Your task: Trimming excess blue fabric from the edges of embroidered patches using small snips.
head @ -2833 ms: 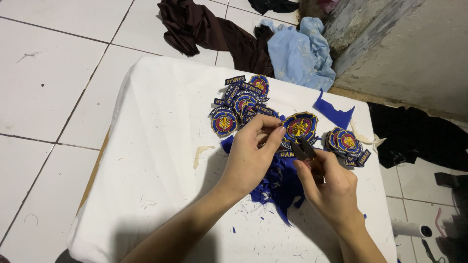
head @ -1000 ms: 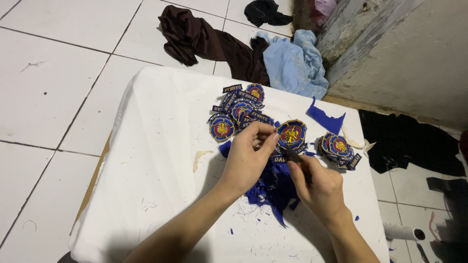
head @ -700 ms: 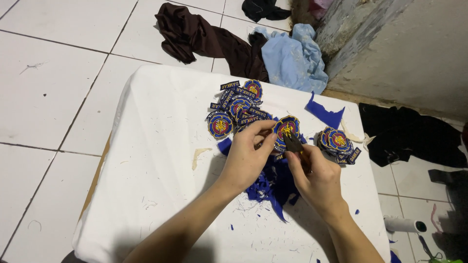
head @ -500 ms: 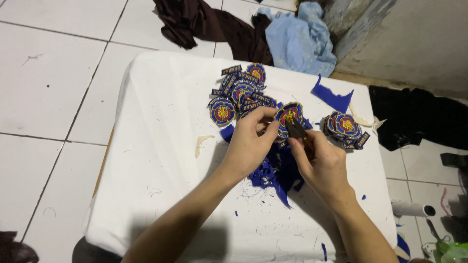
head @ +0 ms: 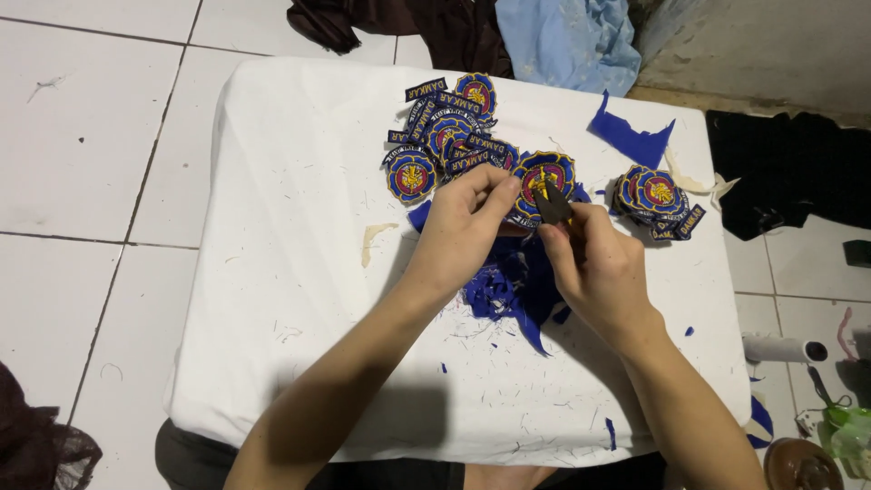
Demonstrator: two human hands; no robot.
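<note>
Patch (head: 541, 178) pinched by left hand (head: 464, 222) | right hand (head: 594, 268) grips cutter (head: 550, 205) at its edge

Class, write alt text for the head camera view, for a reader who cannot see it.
A person's left hand holds a round embroidered patch while the right hand works a small dark tool at its edge, above a heap of blue fabric scraps. Two piles of similar patches lie on the white-covered table.

Bare forearms, no sleeves, dark trousers.
</note>
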